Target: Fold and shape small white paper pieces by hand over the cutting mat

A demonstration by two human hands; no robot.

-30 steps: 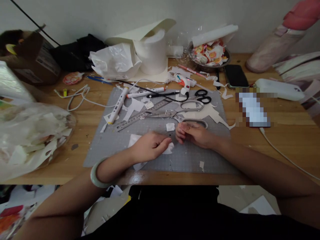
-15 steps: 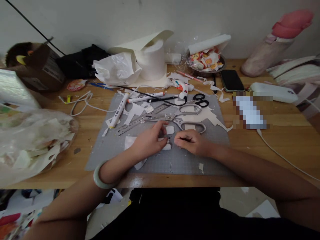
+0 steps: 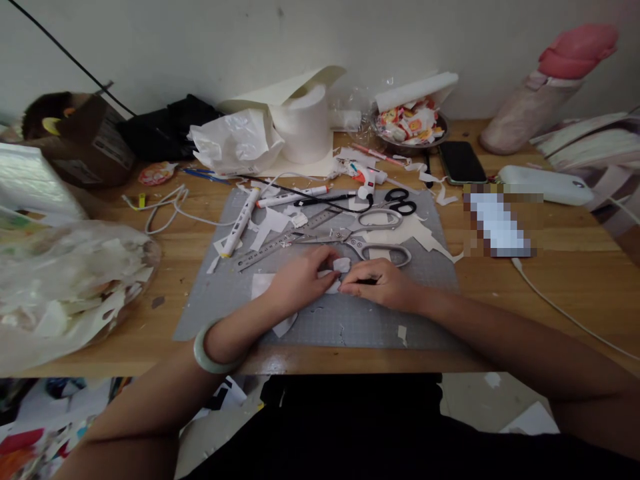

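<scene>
A long brown wooden tabletop stands right against a plain pale grey wall. The light is soft and a little dim.

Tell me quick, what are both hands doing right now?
Left hand: fingers curled, pinching the small white paper scrap on the grey cutting mat.
Right hand: closed around a thin dark tool, tip at the same scrap.

Wooden surface carried a grey cutting mat at centre. Left of the mat: white cable, clear bag of paper scraps, cardboard box. Right of it: black phone, white case, second cable. Paper roll stood behind.
</scene>
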